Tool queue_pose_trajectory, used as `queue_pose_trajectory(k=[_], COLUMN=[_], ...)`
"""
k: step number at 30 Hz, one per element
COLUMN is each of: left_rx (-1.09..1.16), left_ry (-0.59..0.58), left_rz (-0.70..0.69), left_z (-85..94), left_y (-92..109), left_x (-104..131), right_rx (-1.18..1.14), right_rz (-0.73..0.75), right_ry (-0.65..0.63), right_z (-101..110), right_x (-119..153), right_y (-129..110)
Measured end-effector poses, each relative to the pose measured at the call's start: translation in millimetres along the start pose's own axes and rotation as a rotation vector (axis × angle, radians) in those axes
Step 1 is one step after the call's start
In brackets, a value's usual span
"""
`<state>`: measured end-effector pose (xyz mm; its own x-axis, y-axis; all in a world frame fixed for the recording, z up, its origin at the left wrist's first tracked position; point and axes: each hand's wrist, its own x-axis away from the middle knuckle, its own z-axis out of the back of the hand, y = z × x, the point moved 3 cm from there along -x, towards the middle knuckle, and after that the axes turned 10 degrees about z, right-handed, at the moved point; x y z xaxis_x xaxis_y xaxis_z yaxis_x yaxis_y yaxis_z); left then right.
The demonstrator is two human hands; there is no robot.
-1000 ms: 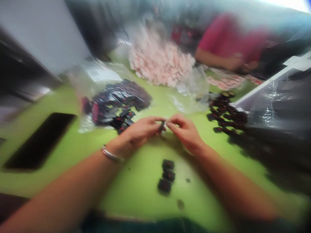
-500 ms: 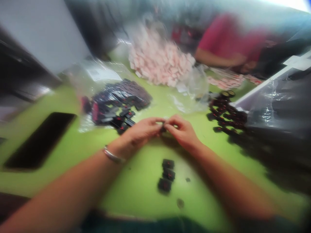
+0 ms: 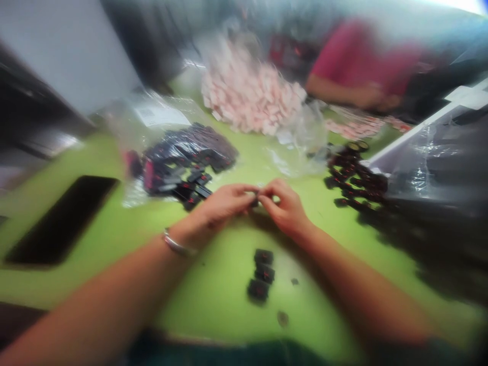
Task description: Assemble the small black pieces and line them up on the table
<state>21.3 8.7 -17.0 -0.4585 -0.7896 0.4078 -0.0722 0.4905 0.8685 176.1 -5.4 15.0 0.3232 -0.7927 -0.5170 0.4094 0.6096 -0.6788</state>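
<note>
My left hand (image 3: 226,204) and my right hand (image 3: 285,207) meet over the middle of the table, fingertips pinched together. Between them is a small dark part (image 3: 254,200), mostly covered by the fingers and blurred; it looks black like the pieces lying around. The left fingers grip it, and the right thumb and forefinger press at its right end. Nearer to me, three black blocks (image 3: 264,273) with red marks lie in a short column on the green table (image 3: 213,305). Just left of my left hand, loose black pieces (image 3: 194,188) with red marks spill from a clear plastic bag (image 3: 168,109).
A black phone-like slab (image 3: 63,221) lies at left. Behind are a heap of pale pink pieces (image 3: 251,96) and crumpled clear plastic (image 3: 305,132). At right, a pile of dark parts (image 3: 354,178) sits beside a plastic-lined box (image 3: 438,157). Across the table is a person in pink (image 3: 351,61).
Almost nothing differs. Both hands stay pinched together at the same spot, with a very slight shift of the right hand; the blocks and piles lie as before.
</note>
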Motion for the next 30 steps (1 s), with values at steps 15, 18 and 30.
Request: queue_pose_trajectory(k=[15,18,30], left_rx=[-0.021,0.124,0.236], left_ry=[-0.038,0.065,0.207], left_rz=[-0.206,-0.213,-0.116], left_z=[-5.8,-1.1,3.1], left_y=[20.1,20.4,12.5], left_x=[11.4,8.1,2.3], right_rx=[-0.668,-0.447,0.518], right_rz=[-0.542,-0.454,-0.266], right_ry=[-0.168,-0.034,-0.253], right_z=[3.8,10.8,3.7], right_x=[-1.0,-6.0,-3.6], right_y=[6.4,12.8,42.7])
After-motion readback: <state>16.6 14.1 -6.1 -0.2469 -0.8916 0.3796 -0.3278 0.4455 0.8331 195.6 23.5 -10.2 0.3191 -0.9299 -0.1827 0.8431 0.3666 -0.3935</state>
